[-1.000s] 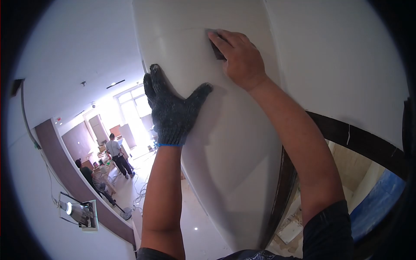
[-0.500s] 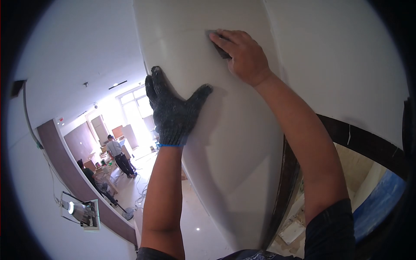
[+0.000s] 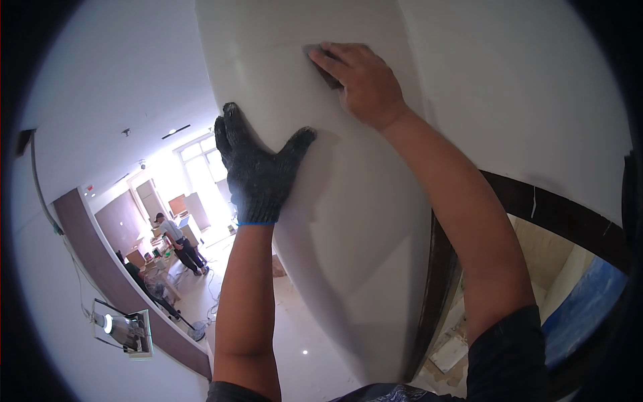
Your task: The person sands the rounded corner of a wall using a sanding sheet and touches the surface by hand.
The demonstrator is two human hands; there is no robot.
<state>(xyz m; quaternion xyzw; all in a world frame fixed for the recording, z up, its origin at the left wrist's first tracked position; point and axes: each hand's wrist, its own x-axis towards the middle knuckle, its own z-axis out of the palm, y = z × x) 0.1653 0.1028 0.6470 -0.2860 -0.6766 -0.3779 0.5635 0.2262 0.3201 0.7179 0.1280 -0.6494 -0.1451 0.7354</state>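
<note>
White wall panel (image 3: 355, 187) occupies the centre of view. My left hand (image 3: 260, 175), gloved, rests along the panel's left edge, thumb spread wide from the fingers. My right hand (image 3: 370, 87) has its fingers closed on a dark block (image 3: 325, 75), high on the panel between its side edges. Recommended: keep the block's face flat, pressure even. Containers: small items (image 3: 158, 253) near the far co-worker (image 3: 174, 233) cannot be identified.

Dark flat block (image 3: 327, 76), tilted, against pale wall (image 3: 365, 184).
</note>
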